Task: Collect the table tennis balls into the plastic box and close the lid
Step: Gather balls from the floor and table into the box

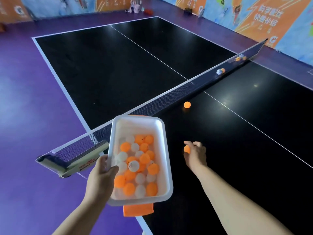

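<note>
We judge the orange ball (186, 149) light and slippery, so our right grip (195, 154) curls round it, while our left grip (103, 170) pinches the rim of the stiff plastic box (166, 150) just left of that grip.

Orange and white balls (135, 167), white box (166, 160), black table (237, 133), purple floor (25, 99).

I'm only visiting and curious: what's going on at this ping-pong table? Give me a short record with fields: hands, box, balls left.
Left hand: grips the side rim of the plastic box
Box contents: many orange and white balls
Right hand: holds one orange ball over the table
Still loose: second orange ball near the net; blurred balls farther along the net
Lid: not on the box
</note>
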A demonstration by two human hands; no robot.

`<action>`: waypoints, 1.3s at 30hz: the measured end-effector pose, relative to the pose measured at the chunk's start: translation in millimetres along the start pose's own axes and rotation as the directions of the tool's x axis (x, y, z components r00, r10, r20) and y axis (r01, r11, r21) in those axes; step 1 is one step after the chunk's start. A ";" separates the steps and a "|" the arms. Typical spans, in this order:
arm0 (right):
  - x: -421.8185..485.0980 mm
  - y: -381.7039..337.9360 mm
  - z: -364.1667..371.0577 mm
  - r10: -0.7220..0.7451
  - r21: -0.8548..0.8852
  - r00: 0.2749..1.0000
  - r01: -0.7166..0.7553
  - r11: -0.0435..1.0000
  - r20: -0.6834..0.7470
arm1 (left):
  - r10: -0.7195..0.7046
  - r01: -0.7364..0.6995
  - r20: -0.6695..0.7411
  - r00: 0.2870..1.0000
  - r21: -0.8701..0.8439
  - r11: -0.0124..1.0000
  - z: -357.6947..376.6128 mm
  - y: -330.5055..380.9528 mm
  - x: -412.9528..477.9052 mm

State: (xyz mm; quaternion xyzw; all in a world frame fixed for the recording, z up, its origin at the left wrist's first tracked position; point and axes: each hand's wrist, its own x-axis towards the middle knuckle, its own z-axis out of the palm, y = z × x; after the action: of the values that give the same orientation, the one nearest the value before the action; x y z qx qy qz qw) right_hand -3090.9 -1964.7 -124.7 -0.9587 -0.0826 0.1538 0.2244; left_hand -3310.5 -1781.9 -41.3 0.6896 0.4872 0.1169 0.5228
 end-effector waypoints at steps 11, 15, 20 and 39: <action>46.8 22.4 4.0 0.024 -0.038 0.978 -0.017 0.999 0.210 | 0.007 -0.018 0.158 0.987 0.065 0.998 38.1 33.7 45.5; 74.6 19.3 -16.2 0.176 0.178 0.979 -0.193 0.965 0.105 | 0.033 -0.056 0.263 0.964 0.084 0.995 52.7 54.6 75.4; 124.1 13.1 -42.4 0.256 0.187 0.964 -0.240 0.953 -0.068 | 0.061 -0.122 0.390 0.919 0.134 0.983 60.5 77.0 127.1; 315.5 -52.4 -18.3 -0.040 -0.216 0.964 0.100 0.971 0.262 | 0.030 -0.149 0.517 0.855 0.190 0.970 72.0 71.3 209.4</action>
State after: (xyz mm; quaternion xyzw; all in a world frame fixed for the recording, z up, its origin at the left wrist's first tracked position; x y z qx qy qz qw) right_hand -2793.2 -1854.0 -166.6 -0.9467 -0.1619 0.2575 0.1059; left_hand -3118.8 -1657.8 -85.3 0.7722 0.3084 -0.1010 0.5463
